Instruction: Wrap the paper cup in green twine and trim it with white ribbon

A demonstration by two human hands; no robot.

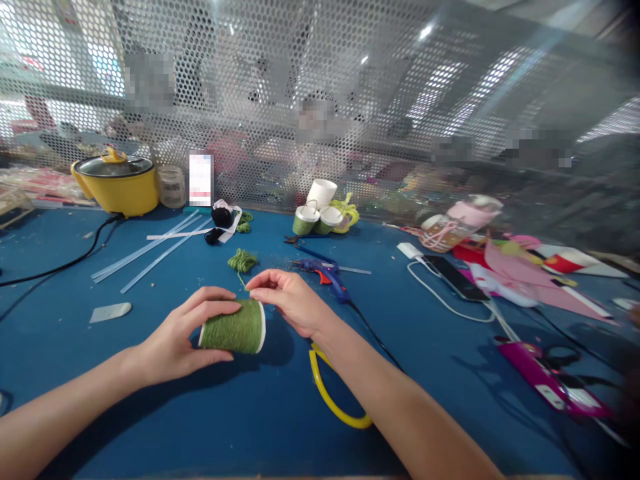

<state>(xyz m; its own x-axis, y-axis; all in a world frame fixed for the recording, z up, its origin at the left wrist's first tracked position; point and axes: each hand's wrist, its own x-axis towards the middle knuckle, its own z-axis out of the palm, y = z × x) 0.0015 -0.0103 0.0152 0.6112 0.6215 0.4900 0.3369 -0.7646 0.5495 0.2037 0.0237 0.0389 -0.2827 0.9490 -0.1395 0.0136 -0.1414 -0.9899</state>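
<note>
A paper cup wrapped in green yarn (235, 327) lies on its side above the blue table (240, 413). My left hand (183, 337) grips the cup around its body, thumb on top. My right hand (290, 300) pinches the green yarn strand at the cup's upper rim. The strand runs up to a small loose bundle of green yarn (243, 260) lying on the table just beyond.
A blue glue gun (327, 273) and scissors lie behind my right hand; a yellow loop (333, 400) lies under my right forearm. Glue sticks (150, 250), a yellow pot (116, 183), yarn-wrapped cups (317, 213), a phone (453, 275), pink paper and a perforated screen surround.
</note>
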